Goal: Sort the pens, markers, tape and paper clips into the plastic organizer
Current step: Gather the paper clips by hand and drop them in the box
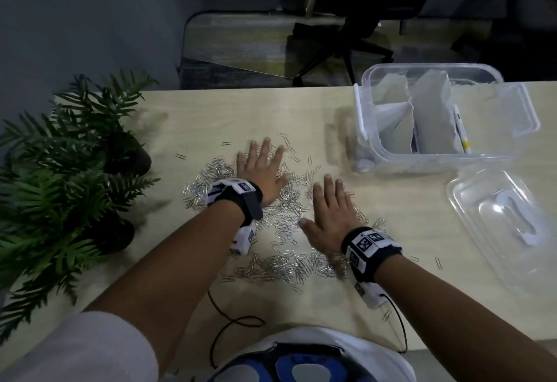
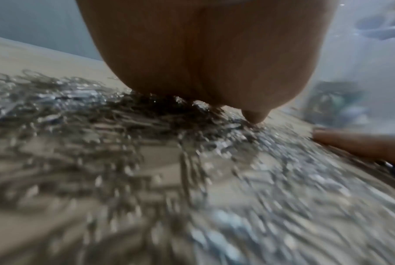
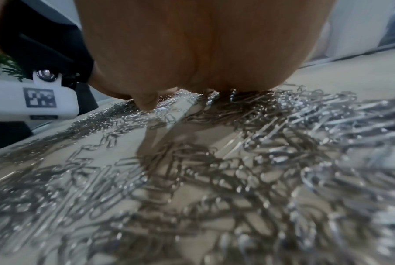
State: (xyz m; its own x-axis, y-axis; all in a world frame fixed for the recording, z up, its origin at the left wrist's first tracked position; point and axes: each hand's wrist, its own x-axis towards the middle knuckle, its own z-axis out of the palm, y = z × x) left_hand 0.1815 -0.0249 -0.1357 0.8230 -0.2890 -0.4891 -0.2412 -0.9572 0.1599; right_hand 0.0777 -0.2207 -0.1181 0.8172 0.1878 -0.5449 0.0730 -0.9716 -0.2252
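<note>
Nearest, along the near table (image 1: 391, 200) edge: a loose band of clips (image 1: 286, 267), plus strays at near right. Likely to be left behind or flicked over the edge if swept carelessly, being thin, light and slippery on smooth wood.

Mid-table: right hand (image 1: 328, 216) laid flat, fingers straight and together, palm down on the clips. Left hand (image 1: 262, 170) a little farther and to the left, likewise flat with fingers spread, pressing on the pile; nothing gripped by either. Confirmed in both wrist views, heel of palm resting on the clips (image 3: 259, 143), (image 2: 78, 107). Judged a gathering step, with no clips yet moved to the organizer. Risk here: flat palms spreading the heap wider instead of bunching it; clips tangling and dropping on the way across.

Right, near: clear lid (image 1: 497, 216) lying flat, apart from its box. Possible catch for sliding clips, or knocked by the right wrist.

Far right: organizer (image 1: 373, 146), clear, open, well apart from the pile. Inside: torn white paper dividers (image 1: 428, 116) standing loosely, and one pen (image 1: 461, 131) along the right wall. No tape or markers discernible. Dividers looked flimsy; clips poured in could slip beneath them and mix compartments.

Far left: plant (image 1: 60, 170), near the pile; clips pushed left could lodge beneath it.
</note>
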